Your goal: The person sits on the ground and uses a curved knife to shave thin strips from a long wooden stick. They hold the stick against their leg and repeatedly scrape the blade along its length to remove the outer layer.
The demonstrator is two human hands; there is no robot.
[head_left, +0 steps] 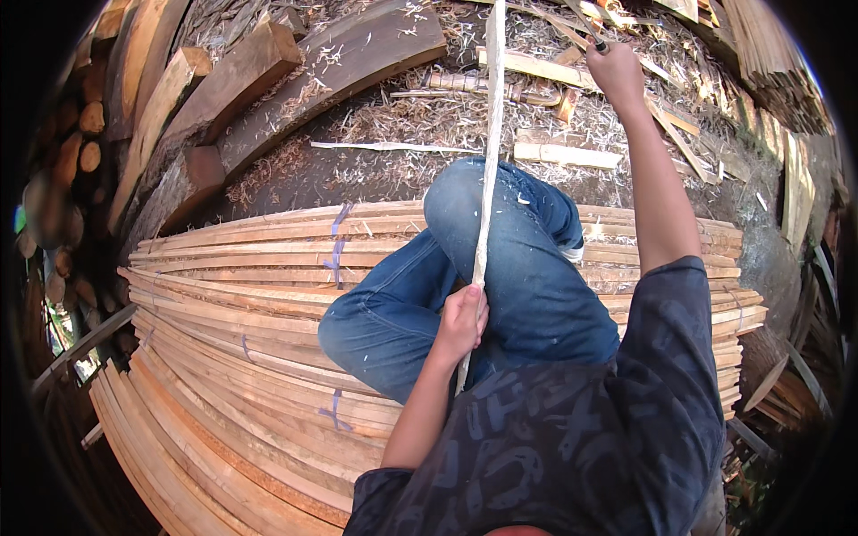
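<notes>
My left hand (462, 317) is closed round the lower part of a long, thin, pale wooden strip (490, 170). The strip runs up over my raised knee and out past the top edge of the view. Stretched far forward at the upper right, my right hand (617, 76) grips a long-bladed knife (601, 46) by its handle. Its thin blade points up and left, apart from the strip, and the blade's far end is hard to make out. My jeans (527, 241) are flecked with small shavings.
I sit on stacked bundles of sawn wooden slats (241, 313), tied with purple string (336, 250). Heavy timber beams (331, 85) lie at upper left, beside log ends (91, 134). Curly shavings (393, 125) and offcuts (567, 154) cover the ground ahead. More slats (778, 62) lean at upper right.
</notes>
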